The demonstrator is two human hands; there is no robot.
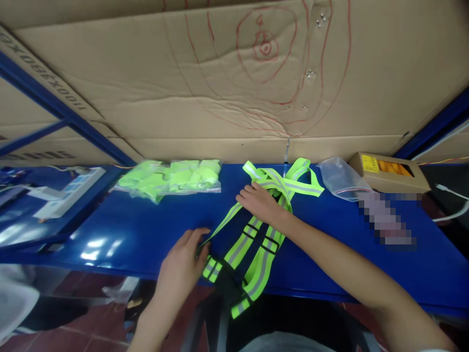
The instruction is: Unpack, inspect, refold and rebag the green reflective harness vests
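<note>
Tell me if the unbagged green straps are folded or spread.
Spread loosely: the straps loop and cross at the far end, and two buckled lengths run toward the near edge of the table.

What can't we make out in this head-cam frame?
All in the head view:
1. Green strap under the right hand: covered by palm and fingers.
2. Strap portion gripped by the left hand: hidden by its fingers.
3. Pixelated patch: masked by blocks.
4. Yellow label: print too small, blurred.
5. White object, lower left: cut off by frame edge.
</note>
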